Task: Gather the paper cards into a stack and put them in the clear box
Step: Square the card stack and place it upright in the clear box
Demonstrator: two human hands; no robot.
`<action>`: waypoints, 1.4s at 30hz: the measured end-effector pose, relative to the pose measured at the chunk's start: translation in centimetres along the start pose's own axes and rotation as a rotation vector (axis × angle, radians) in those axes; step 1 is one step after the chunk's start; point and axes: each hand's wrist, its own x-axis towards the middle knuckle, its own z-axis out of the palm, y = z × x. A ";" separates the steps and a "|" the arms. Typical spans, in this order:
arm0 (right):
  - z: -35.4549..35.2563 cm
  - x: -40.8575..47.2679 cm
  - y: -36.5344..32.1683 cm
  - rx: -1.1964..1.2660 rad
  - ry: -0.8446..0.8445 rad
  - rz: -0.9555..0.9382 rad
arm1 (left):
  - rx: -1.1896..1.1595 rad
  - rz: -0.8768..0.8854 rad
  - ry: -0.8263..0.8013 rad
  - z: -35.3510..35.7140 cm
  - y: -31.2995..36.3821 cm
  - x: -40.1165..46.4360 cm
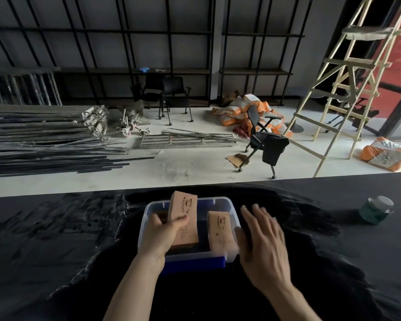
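On the dark worktop (56,239), the right hand (263,239) hovers flat beside the clear box (220,201), its fingers (258,212) spread and holding nothing. The left hand (163,232) pinches a stack of paper cards (183,218) between thumb and fingers, tilted up inside the box. A second stack (221,230) lies in the box's right half. Farther right stands a green can (376,209).

The room is dim, and the black table covering (56,251) swallows most detail, showing only faint sheen on its wrinkles. The pale floor (183,167) is brightest. The right hand (262,242) is smeared by motion blur. Wide-angle distortion bends the wooden ladder (347,89) at the edge.
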 end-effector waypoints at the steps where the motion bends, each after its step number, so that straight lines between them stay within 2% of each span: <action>1: 0.2 0.8 1.7 -0.062 -0.029 0.057 | 0.032 -0.015 0.004 0.4 -0.3 0.5; 4: 2.3 1.6 6.0 -0.208 -0.245 0.180 | 0.119 -0.061 0.022 1.5 -1.3 1.8; 6: 3.9 1.2 7.6 -0.251 -0.356 0.181 | 0.174 -0.069 0.042 2.1 -1.5 2.5; 10: 6.3 -0.7 8.7 -0.304 -0.464 0.197 | 0.243 -0.110 0.032 2.9 -1.7 3.8; 16: 6.7 -1.3 8.8 -0.307 -0.424 0.195 | 0.380 -0.170 -0.024 3.8 -1.7 5.0; 25: 7.3 -1.5 9.2 -0.303 -0.378 0.190 | 0.919 -0.119 -0.016 5.2 -2.6 5.5; 28: 7.4 -1.5 9.2 -0.307 -0.360 0.189 | 1.088 -0.086 -0.060 4.9 -2.5 5.5; 30: 7.5 -1.6 9.2 -0.309 -0.358 0.187 | 1.082 -0.073 -0.101 4.9 -2.1 5.3; 42: 7.8 -1.7 9.4 -0.308 -0.337 0.179 | 1.021 -0.011 -0.041 5.6 -2.3 5.4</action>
